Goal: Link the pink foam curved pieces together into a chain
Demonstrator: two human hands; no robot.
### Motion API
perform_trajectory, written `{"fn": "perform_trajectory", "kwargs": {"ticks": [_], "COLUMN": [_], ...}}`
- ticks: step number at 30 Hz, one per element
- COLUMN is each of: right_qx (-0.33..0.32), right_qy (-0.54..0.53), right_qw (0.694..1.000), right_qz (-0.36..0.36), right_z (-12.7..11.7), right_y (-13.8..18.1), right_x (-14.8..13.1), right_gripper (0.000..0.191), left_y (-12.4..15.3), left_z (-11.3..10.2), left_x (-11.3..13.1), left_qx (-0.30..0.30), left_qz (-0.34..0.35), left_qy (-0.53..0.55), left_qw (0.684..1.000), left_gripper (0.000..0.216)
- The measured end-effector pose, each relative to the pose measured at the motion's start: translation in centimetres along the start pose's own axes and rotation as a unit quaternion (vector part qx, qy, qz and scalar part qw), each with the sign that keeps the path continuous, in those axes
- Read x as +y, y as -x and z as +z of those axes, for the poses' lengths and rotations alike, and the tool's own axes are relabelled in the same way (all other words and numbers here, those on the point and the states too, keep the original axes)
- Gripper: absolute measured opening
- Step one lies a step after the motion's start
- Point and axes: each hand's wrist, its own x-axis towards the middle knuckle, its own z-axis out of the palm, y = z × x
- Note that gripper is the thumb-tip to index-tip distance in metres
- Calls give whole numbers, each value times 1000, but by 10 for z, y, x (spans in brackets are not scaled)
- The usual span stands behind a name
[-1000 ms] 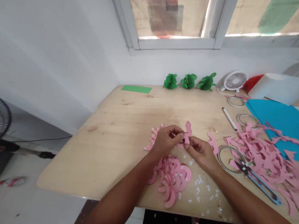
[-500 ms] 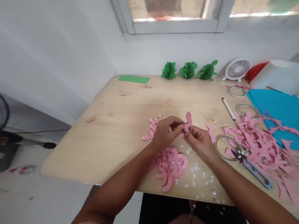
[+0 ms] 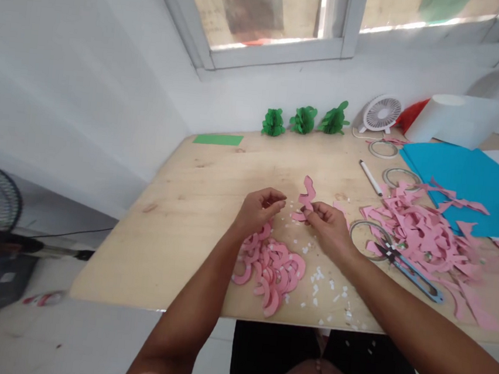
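Note:
Between the thumb and fingers of my right hand [image 3: 327, 224] is a wavy pink paper cutout [image 3: 308, 191], held above the table. My left hand [image 3: 261, 211] is apart from it, to its left, with thumb and fingers parted and nothing visible between them. Below my hands lies a heap of curved pink paper pieces [image 3: 279, 269], several with small white patches on them. Small white scraps [image 3: 317, 284] are scattered to the right of the heap. Another pink piece beside my right hand is partly hidden.
On the right are pink paper offcuts [image 3: 426, 227], blue-handled snips [image 3: 417, 275], tape rolls [image 3: 401, 179], a white pen [image 3: 370, 177] and blue sheets [image 3: 488, 180]. Along the back stand green paper shapes [image 3: 303, 120] and a small white fan [image 3: 382, 113]. A green strip [image 3: 217, 140] lies at the back left.
My left hand has let go of the pink cutout and moved left, its fingers parting. The right hand keeps hold of the cutout. The view has shifted slightly.

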Motion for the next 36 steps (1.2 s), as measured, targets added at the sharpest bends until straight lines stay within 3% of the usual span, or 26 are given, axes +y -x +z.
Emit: {"fn": "perform_trajectory", "kwargs": {"ticks": [3,8,12,15,22,27,31,36], "right_qx": [14,18,10,4,-9,-31,-41,-32], "right_qy": [-7,-20,-2,15,27,22,17,18], "right_qw": [1000,1000,1000,999,997,995,994,994], "right_qz": [-5,-9,-23,-42,-74,-89,-96,-99], "right_z": [-3,-7,-8,-9,-12,-12,-10,-11], "right_y": [-1,0,3,4,4,6,8,8], "right_x": [-2,-5,-5,-3,5,6,6,8], "right_gripper": [26,22,21,22,23,23,21,24], "left_y": [2,21,39,49,60,64,62,58], "left_z": [-12,-12,-4,2,5,-9,-14,-3], "left_x": [10,36,42,38,30,35,36,26], "left_qx": [-60,-235,-274,-270,-196,-159,-136,-69], "left_qz": [21,55,66,61,62,37,-5,-45], "left_qy": [-107,-277,-371,-393,-365,-199,-97,1], "left_qw": [992,930,885,877,908,966,986,997], "left_gripper": [15,17,25,26,15,9,10,17]}}
